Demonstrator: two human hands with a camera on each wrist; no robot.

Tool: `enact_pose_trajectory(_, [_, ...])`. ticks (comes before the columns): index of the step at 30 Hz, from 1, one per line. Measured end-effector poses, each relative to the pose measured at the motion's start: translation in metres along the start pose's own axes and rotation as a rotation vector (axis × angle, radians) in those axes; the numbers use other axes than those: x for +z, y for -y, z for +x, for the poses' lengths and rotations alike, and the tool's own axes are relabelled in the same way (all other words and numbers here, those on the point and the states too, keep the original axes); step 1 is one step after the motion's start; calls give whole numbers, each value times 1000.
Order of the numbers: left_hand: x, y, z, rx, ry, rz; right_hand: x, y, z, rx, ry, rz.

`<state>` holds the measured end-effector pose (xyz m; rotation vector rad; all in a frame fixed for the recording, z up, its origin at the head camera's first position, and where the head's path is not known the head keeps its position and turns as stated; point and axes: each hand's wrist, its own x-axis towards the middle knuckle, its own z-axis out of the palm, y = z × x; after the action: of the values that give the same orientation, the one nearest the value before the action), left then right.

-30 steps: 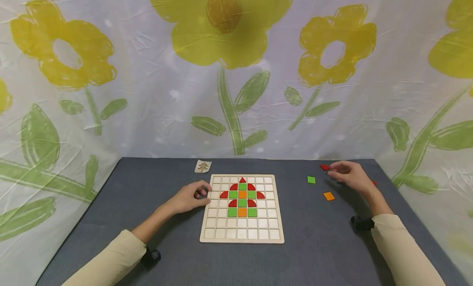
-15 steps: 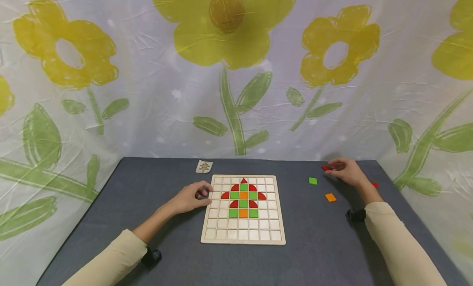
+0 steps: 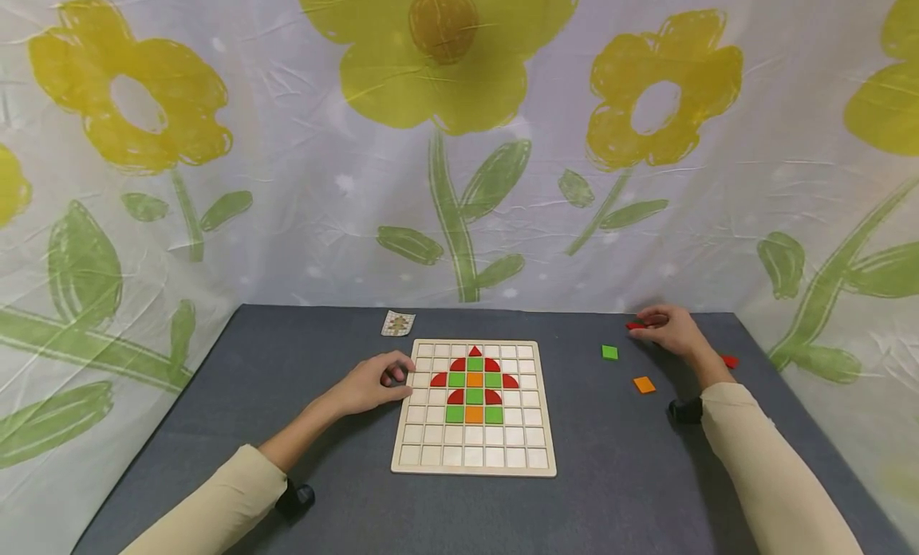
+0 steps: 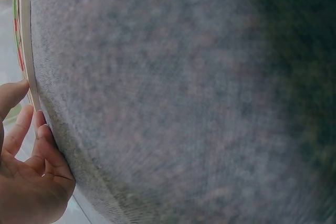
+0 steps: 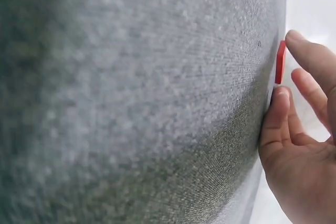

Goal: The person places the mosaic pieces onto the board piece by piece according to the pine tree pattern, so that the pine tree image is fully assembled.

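The wooden grid board lies flat in the head view, with red, green and orange tiles set in its cells. My left hand rests against its left edge with thumb and fingertips, the other fingers bent; the left wrist view shows the board edge-on. At the back right, my right hand has its thumb and fingers on either side of a red tile, pinching it at the table surface. In the right wrist view this red tile appears between thumb and fingertip, its far side hidden.
A green square tile and an orange square tile lie right of the board. Another red piece shows behind the right wrist. A small pattern card lies behind the board. A flowered cloth hangs behind the table.
My right hand has moved slightly left and its fingers have closed in on the red tile. My left hand stays at the board's edge. The head view has shifted a little.
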<state>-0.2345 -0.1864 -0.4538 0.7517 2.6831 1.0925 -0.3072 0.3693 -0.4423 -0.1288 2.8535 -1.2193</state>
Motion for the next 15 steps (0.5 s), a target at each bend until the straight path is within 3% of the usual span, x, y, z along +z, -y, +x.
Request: enact_pose_trajectory(15, [-1,-2,1,0,2,0,-1,-5,6,15,-2,-14])
